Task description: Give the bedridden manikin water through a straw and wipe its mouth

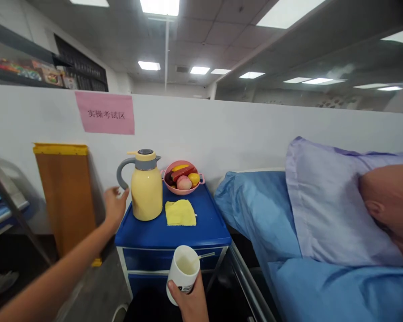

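A pale yellow thermos jug (147,192) with a grey handle and spout stands on a blue bedside cabinet (188,235). Just beside the lower end of its handle is my left hand (115,203), fingers parted and nothing seen in them. Low in the view, my right hand (190,299) grips a white cup (181,273), its open top tilted toward me. A thin clear stick (207,255) shows beside the cup's rim; I cannot tell whether it belongs to the cup. To the right of the jug lies a folded yellow cloth (180,213).
A pink basket (179,192) of fruit and vegetables sits at the cabinet's back. On the right, a bed with blue bedding (255,201) bears a lilac pillow (317,210) and a manikin's head (392,192). A brown board (63,192) leans on the white partition (221,129).
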`<state>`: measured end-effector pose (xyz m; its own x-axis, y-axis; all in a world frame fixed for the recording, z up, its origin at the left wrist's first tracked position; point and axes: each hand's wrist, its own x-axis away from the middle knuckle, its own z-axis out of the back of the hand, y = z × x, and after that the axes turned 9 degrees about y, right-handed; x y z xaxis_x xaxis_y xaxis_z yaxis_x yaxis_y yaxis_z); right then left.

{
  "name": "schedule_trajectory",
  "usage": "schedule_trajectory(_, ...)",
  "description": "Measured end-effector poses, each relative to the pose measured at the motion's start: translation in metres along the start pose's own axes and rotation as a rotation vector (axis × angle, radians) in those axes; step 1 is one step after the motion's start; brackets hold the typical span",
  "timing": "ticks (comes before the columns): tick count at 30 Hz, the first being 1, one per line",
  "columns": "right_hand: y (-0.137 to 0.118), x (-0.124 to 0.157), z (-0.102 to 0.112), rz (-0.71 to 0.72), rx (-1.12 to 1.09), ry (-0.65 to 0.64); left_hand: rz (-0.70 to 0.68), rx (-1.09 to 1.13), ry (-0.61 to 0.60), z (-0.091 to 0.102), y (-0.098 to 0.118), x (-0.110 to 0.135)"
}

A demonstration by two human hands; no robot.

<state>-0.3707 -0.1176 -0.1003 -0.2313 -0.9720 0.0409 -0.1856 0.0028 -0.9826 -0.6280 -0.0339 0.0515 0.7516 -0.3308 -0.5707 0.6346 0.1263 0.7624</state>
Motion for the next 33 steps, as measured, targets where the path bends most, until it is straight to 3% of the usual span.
schedule_trajectory(2, -0.007, -0.004, 0.004, 0.02, -0.009, 0.072, -0.102, 0.011, -0.06, 0.0, -0.018, 0.05)
schedule_trajectory(5, -0.022, -0.008, 0.015, 0.051, -0.026, 0.118, -0.426, 0.026, -0.599, -0.024, -0.021, 0.107)
schedule_trajectory(8, -0.037, -0.006, 0.029, 0.074, -0.01, 0.123, -0.569, -0.026, -0.848, -0.069, 0.005, 0.128)
schedule_trajectory(10, -0.045, -0.004, 0.039, 0.09, 0.0, 0.137, -0.578, -0.072, -0.949, -0.099, 0.024, 0.126)
schedule_trajectory(12, -0.051, -0.002, 0.05, 0.128, 0.001, 0.148, -0.538, -0.096, -0.977, -0.12, 0.037, 0.122)
schedule_trajectory(15, -0.06, -0.003, 0.065, 0.208, 0.007, 0.169, -0.456, -0.095, -0.938, -0.13, 0.043, 0.12)
schedule_trajectory(19, -0.071, -0.004, 0.081, 0.241, 0.002, 0.179, -0.291, -0.038, -0.9, -0.11, 0.048, 0.132)
schedule_trajectory(24, -0.078, -0.001, 0.091, 0.214, -0.075, 0.203, -0.044, 0.223, -0.964, -0.053, 0.058, 0.169)
schedule_trajectory(25, -0.079, 0.001, 0.092, 0.209, -0.085, 0.208, 0.088, 0.324, -0.966, -0.04, 0.061, 0.178)
schedule_trajectory(29, -0.098, 0.013, 0.1, 0.222, -0.087, 0.16, 0.896, 0.808, -0.887, -0.001, 0.074, 0.213)
schedule_trajectory(31, -0.113, 0.02, 0.108, 0.257, -0.07, 0.136, 1.087, 0.9, -0.893, 0.012, 0.085, 0.227)
schedule_trajectory(33, -0.132, 0.026, 0.121, 0.298, -0.056, 0.124, 1.193, 0.969, -0.938, 0.022, 0.099, 0.241)
